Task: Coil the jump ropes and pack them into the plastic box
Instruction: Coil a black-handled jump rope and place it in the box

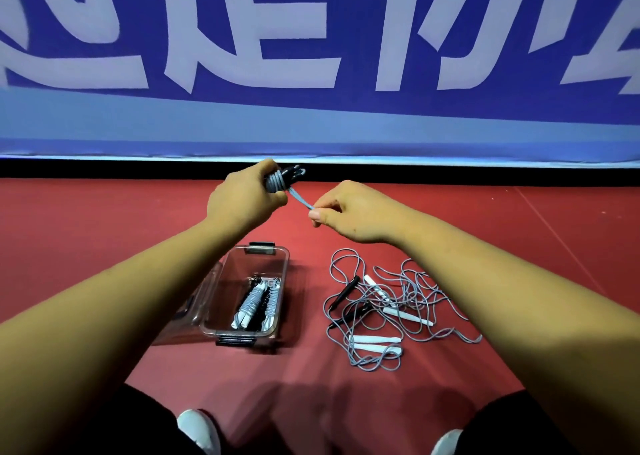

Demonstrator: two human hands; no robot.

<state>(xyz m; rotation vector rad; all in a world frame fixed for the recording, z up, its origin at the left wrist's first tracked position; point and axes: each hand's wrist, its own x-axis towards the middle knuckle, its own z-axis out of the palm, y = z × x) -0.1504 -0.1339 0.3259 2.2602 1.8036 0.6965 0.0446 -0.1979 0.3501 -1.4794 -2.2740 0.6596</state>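
Up at centre frame, the left hand [242,200] is gripping a coiled jump rope [282,180] while the right hand [346,212] is pinching its loose end. Below, the plastic box [254,291] is holding wound ropes [258,304] (black and white handles), and a tangle of ropes [391,310] is lying lower right.

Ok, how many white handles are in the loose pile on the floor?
4 white handles: one at the far side, one right of centre, and two side by side at the near edge. The tangled pile could hide more.
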